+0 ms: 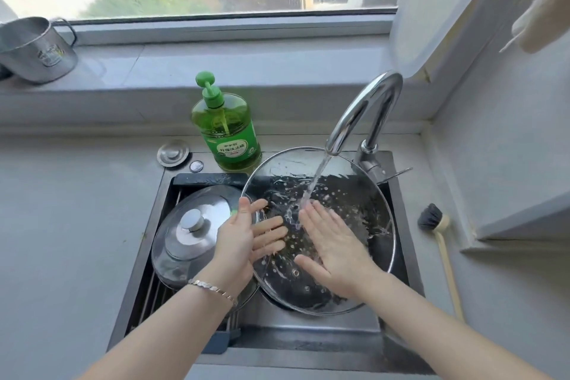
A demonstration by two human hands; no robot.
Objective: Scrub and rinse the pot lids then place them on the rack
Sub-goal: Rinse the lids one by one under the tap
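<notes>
Rinsing glass lid (pixel 354 200) under faucet (pixel 364 108) stream, lid tilted over sink (pixel 308 339), right of centre. Left hand (pixel 237 237) pinches left rim, thumb on top, fingers straight beneath glass. Right hand (pixel 336 244) lies flat on wet face, fingers spread, gripping nothing. Steel lid (pixel 191 225) rests on rack (pixel 148 296), left. Risk: wet glass slips from one-sided pinch, strikes steel lid or sink.

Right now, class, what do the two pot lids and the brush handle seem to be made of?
Large lid: clear glass, fingers show through, metal rim. Knobbed lid: likely polished steel, mirror-like. Brush handle: pale, matte, probably wood.
</notes>
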